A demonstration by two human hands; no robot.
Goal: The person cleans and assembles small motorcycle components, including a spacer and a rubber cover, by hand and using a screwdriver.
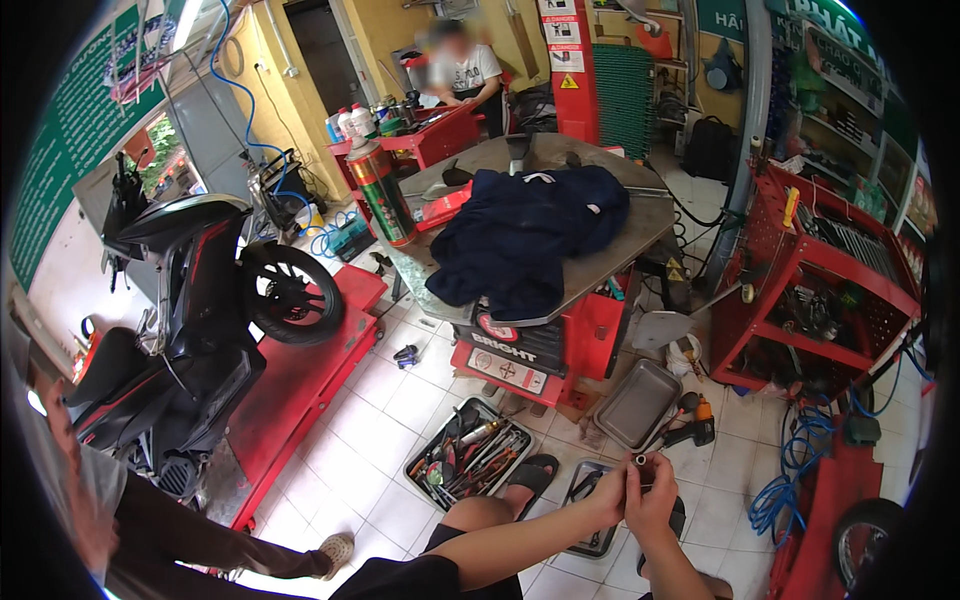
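Note:
My left hand (612, 497) and my right hand (655, 492) are raised together at the lower middle right, fingers closed round a small dark cylindrical part (640, 462) with a metal ring end, mostly hidden by them. Below lies a dark tray (578, 540) holding long tools, between my sandalled feet. To its left is a bin (420, 465) of mixed wrenches and pliers. Just beyond my hands on the tiles are a drill-like power tool (690, 434) and a bare steel tray (636, 400).
A scooter (175, 330) on a red lift fills the left, beside a standing person's leg (230, 535). A steel table (400, 282) bears a navy garment (520, 240) and spray can. A red tool cart (760, 250) and blue hose (785, 490) are right. A seated person (470, 80) is behind.

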